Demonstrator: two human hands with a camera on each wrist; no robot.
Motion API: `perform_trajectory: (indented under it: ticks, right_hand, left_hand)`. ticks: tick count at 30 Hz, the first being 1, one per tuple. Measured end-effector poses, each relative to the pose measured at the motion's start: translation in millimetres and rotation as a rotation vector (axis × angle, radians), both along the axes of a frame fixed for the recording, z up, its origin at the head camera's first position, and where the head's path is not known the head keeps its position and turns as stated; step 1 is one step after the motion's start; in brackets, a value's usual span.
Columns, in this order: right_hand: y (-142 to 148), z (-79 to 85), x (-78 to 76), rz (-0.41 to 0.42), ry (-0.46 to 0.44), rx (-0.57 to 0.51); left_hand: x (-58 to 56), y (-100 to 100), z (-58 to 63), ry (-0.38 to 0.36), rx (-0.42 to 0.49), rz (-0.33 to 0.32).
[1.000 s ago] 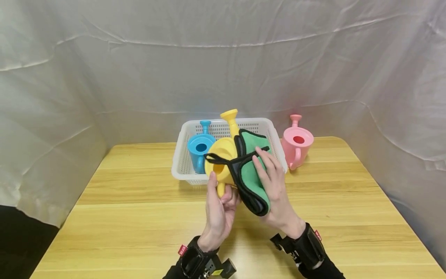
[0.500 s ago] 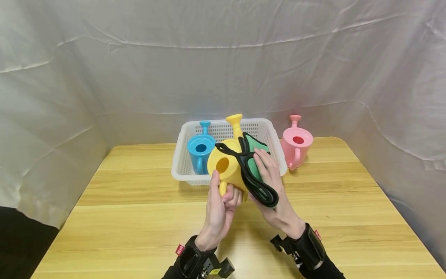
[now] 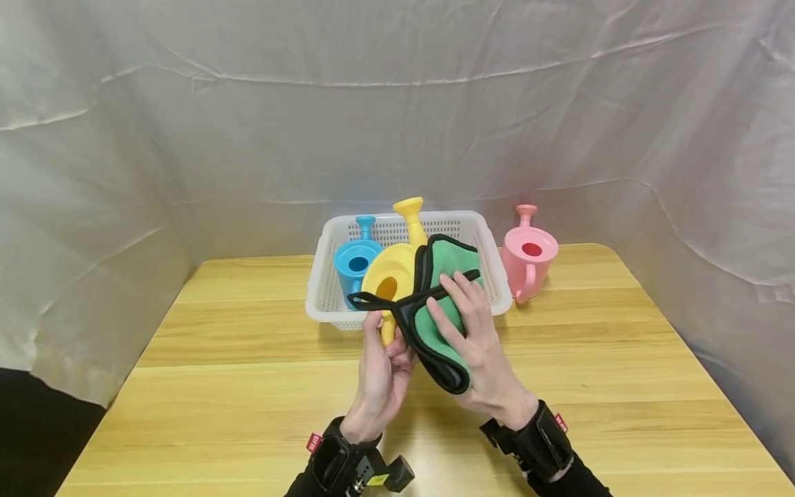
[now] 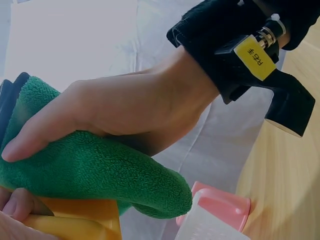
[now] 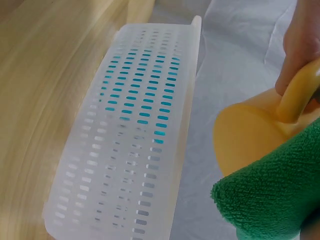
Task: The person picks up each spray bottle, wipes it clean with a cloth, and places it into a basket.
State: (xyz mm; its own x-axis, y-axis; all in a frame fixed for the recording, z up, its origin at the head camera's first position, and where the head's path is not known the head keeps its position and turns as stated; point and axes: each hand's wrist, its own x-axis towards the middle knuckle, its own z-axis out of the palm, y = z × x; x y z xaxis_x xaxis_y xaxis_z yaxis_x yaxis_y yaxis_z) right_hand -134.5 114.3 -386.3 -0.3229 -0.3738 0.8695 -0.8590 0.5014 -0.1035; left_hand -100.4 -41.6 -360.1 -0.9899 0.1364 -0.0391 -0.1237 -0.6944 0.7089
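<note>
Since the yellow can (image 3: 399, 261) mid-frame looked light, the left hand (image 3: 379, 384) gripping its handle (image 3: 388, 330) seemed enough; the right hand (image 3: 483, 348) clasped cloth (image 3: 455, 256).

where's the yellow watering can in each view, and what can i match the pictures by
Head: near the middle, the yellow watering can is held by the left hand, overlapping the white basket in the picture.
Left wrist: lower left, cut off by the bottom edge.
Right wrist: right side, cut off by that edge.
Shared landmark: the green cloth, right of the can in head, above it in left wrist, below it in right wrist.
</note>
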Motion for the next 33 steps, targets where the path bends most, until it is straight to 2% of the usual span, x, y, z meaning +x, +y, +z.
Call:
perform_trajectory:
  ticks: [4, 8, 15, 18, 23, 26, 33]
  right_hand:
    - [1.2, -1.0, -0.2, -0.016, 0.006, 0.017]
    - [2.1, -0.3, -0.1, 0.006, -0.023, -0.017]
    - [1.7, 4.1, 0.9, 0.034, -0.052, -0.080]
    - [1.6, 5.8, 2.2, 0.040, -0.063, -0.090]
    - [0.6, 4.9, 4.0, 0.070, -0.106, -0.109]
    - [-0.2, 2.5, 3.8, 0.060, -0.096, -0.094]
    - [-0.4, -2.4, 0.3, 0.039, -0.025, 0.007]
  left_hand:
    - [-0.2, 0.6, 0.4, -0.015, 0.010, 0.003]
    - [-1.0, 1.4, -0.2, -0.005, -0.017, -0.018]
    - [-3.3, 2.5, -1.9, 0.101, -0.091, -0.051]
    - [-4.5, 2.4, -2.6, 0.115, -0.103, -0.061]
    - [-6.0, 2.1, -4.5, 0.075, -0.124, -0.078]
    - [-6.4, 1.4, -4.8, 0.045, -0.120, -0.069]
    - [-5.3, -4.0, -3.5, -0.026, 0.002, -0.031]
